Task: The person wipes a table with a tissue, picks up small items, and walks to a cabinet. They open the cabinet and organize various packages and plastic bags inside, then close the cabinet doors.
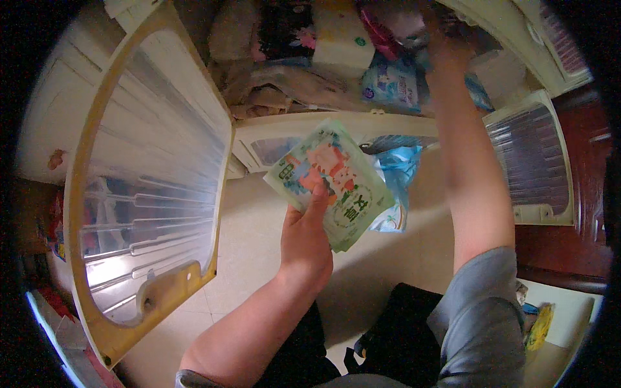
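Observation:
My left hand (308,233) holds flat light-green packets (361,208), printed with cartoon animals, with the thumb on top. My right arm reaches up into an open cabinet compartment, where my right hand (441,29) is dim and blurred among packages. Whether its fingers hold anything cannot be made out. A pink package (381,36) and a blue-and-white plastic pack (392,85) lie to its left. Below the compartment's edge, partly behind the green packets, is a light-blue plastic bag (400,169).
A cabinet door with a clear ribbed panel (160,194) stands open at left; another open door (531,160) is at right. Brown fabric or bags (301,82) and a white box (342,43) fill the compartment. Dark red furniture (587,194) stands far right, above tiled floor (247,233).

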`<state>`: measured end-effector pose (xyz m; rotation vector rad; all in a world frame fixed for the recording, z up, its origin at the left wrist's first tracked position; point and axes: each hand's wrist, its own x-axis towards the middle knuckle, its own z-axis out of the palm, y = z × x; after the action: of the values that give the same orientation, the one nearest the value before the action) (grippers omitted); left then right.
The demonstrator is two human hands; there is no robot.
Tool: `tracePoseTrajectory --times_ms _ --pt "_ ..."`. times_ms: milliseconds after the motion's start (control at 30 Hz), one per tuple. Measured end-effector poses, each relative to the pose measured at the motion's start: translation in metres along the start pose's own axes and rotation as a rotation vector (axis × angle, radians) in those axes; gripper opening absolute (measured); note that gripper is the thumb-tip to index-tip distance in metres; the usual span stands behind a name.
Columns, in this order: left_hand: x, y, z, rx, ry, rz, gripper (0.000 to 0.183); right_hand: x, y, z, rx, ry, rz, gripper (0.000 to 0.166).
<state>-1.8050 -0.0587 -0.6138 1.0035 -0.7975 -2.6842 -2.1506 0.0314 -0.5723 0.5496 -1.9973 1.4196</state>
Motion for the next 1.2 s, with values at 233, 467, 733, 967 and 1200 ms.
tracePoseTrajectory --times_ms 233,467,733,967,1200 --pt "-0.001 0.000 0.002 -0.002 -0.010 0.011 0.034 -0.001 -0.039 0.041 0.079 -0.158 -0.057 0.046" --pt "-0.004 0.003 0.006 -0.013 -0.021 -0.004 0.034 -0.019 -0.086 0.077 -0.216 -0.417 0.049 0.039" --pt "-0.009 0.006 0.010 -0.035 -0.074 0.012 0.034 -0.096 -0.114 0.126 -0.404 -0.193 -0.583 0.033" --pt "-0.009 -0.002 0.012 -0.036 -0.068 0.075 0.034 -0.080 -0.138 0.142 -0.378 -0.057 -0.522 0.037" --pt "-0.007 0.009 0.002 -0.110 -0.008 0.032 0.034 -0.059 -0.152 0.080 -0.338 -0.666 -0.172 0.034"
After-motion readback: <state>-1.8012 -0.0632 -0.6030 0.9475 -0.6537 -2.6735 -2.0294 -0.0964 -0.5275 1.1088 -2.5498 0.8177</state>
